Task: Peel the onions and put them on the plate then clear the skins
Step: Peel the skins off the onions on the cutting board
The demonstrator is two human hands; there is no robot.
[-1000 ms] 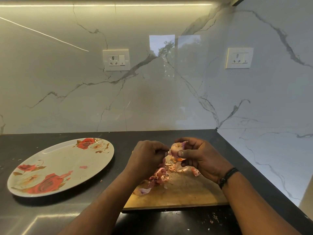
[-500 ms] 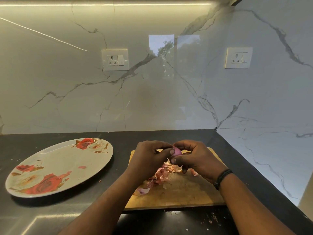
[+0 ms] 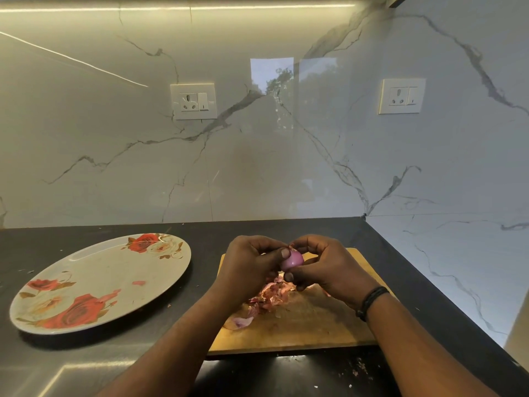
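Both hands hold one small pink onion (image 3: 292, 259) up above the wooden board (image 3: 315, 330). The left hand (image 3: 249, 266) and the right hand (image 3: 329, 266) have their fingers curled tight around it. A pile of skins (image 3: 269, 296) lies on the board under the hands, and the flower plate (image 3: 97, 285) sits off to the left.

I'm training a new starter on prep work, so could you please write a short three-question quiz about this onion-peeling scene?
1. True or false: a peeled onion already lies on the plate.
2. Where does the pile of skins lie? A) on the plate B) on the cutting board C) on the dark counter
3. What do the left hand and right hand hold between them?

Key
1. False: the plate holds no onion, only a small pink fleck.
2. B
3. One small purple onion, held above the board, a bit of skin at its top.
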